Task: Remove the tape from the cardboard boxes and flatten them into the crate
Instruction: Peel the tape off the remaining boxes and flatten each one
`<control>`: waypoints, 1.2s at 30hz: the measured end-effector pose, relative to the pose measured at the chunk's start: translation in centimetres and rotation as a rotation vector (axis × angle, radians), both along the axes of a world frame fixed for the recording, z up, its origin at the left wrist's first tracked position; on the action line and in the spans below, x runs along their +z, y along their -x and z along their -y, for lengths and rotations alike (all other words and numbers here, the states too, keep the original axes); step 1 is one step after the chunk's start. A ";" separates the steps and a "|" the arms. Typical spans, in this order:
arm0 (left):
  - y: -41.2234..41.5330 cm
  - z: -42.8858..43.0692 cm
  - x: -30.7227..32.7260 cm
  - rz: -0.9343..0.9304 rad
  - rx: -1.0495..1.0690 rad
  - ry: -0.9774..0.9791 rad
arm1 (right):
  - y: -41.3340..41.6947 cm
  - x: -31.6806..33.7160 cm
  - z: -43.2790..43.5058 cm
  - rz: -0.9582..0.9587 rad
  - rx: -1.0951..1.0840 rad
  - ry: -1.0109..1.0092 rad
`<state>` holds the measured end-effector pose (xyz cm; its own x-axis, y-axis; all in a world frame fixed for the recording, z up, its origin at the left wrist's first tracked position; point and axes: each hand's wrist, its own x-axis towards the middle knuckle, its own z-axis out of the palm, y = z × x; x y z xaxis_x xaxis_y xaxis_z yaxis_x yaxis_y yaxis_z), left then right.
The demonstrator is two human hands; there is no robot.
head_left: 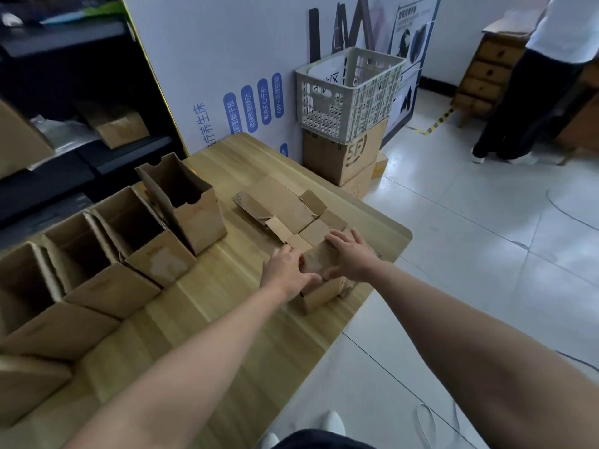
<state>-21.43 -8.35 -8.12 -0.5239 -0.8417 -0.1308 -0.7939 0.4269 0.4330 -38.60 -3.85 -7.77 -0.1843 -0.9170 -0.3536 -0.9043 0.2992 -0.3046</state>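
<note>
Pressing flat box (319,261): left hand (285,270), right hand (351,256); crate (327,115) atop carton (340,158).

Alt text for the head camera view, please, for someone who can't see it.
A person's left hand and right hand rest on a partly flattened brown cardboard box near the right edge of a light wooden table. At left, open brown cardboard boxes stand in a row; beyond the table, a white plastic lattice crate sits on a brown cardboard carton.

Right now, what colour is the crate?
The crate is pale grey-white, with perforated sides; the head view shows it.
</note>
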 end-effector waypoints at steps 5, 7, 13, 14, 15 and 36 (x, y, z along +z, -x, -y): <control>1.3 0.1 0.2 0.138 -0.075 0.124 | 0.9 -0.5 -0.7 -0.015 0.023 -0.012; 1.6 0.4 0.5 0.162 -0.115 0.148 | 1.5 -0.6 -1.2 -0.062 0.060 -0.024; 2.9 0.2 0.4 0.176 -0.192 0.225 | 1.5 -0.7 -1.8 -0.090 0.019 0.005; 3.0 0.2 0.3 0.152 -0.203 0.218 | 1.5 -0.7 -1.7 -0.097 0.016 0.009; 3.0 0.2 0.1 0.127 -0.215 0.214 | 1.4 -0.7 -1.8 -0.101 0.014 0.012; 1.9 0.4 -0.6 -0.077 -0.185 0.102 | 0.7 -0.1 -1.7 -0.043 -0.034 0.005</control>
